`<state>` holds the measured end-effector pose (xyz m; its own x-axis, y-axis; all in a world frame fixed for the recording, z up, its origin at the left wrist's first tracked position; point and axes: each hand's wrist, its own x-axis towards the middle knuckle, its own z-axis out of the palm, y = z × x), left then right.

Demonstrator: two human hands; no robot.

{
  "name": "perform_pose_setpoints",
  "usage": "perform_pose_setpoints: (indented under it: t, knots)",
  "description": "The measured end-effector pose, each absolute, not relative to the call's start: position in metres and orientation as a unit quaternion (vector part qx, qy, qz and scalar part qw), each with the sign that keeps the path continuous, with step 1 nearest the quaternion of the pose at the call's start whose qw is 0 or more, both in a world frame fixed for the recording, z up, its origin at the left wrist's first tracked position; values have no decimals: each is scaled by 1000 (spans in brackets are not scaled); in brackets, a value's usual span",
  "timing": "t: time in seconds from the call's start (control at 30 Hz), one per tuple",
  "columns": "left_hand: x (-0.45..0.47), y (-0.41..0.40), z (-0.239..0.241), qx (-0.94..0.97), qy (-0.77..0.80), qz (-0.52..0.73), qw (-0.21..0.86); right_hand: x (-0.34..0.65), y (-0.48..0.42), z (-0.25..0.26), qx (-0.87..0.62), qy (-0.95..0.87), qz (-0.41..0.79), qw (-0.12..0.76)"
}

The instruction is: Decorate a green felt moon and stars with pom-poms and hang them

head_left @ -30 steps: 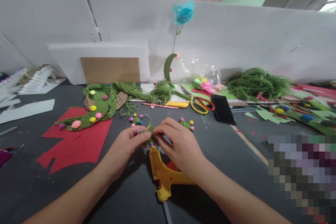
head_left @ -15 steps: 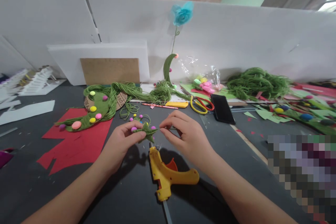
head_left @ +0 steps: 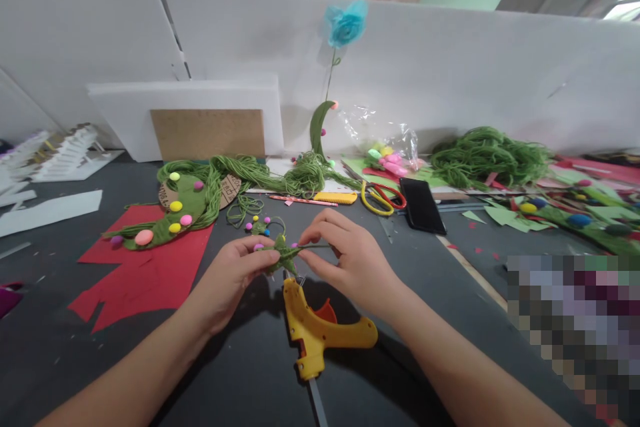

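Observation:
A small green star (head_left: 284, 256) with pink-purple pom-poms is pinched in my left hand (head_left: 225, 283), thumb on top. From the star a green yarn strand (head_left: 316, 247) runs right, between the thumb and index finger of my right hand (head_left: 361, 259). The right fingertips are close against the star's right side. Just behind lies another small green piece with pom-poms (head_left: 259, 228) and a thin loop. Below my hands a yellow glue gun (head_left: 313, 333) rests on the dark table, nozzle towards the star, with a glue stick (head_left: 317, 400) in its rear.
Red felt (head_left: 145, 287) and a pom-pom-trimmed green piece (head_left: 187, 203) lie left. At the back are green yarn (head_left: 493, 157), scissors (head_left: 377, 199), a yellow cutter (head_left: 336, 198), a phone (head_left: 423, 205) and a blue flower (head_left: 346, 25). Green scraps (head_left: 510, 218) lie right.
My right hand has shifted slightly left, its fingertips now at the star. More of the yarn strand shows between its fingers. My left hand keeps its hold.

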<state>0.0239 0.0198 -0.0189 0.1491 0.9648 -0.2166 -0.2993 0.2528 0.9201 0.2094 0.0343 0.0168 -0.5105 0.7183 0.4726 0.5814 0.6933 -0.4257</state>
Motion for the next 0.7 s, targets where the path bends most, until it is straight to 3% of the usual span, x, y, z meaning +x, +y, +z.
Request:
perform_pose_setpoints:
  t: [0.3, 0.7]
  knots:
    - [23, 19, -15, 385, 442, 468, 662, 208, 36, 5, -311, -891, -81, 322]
    - [22, 21, -17, 411, 456, 461, 641, 207, 36, 3, -306, -901, -46, 306]
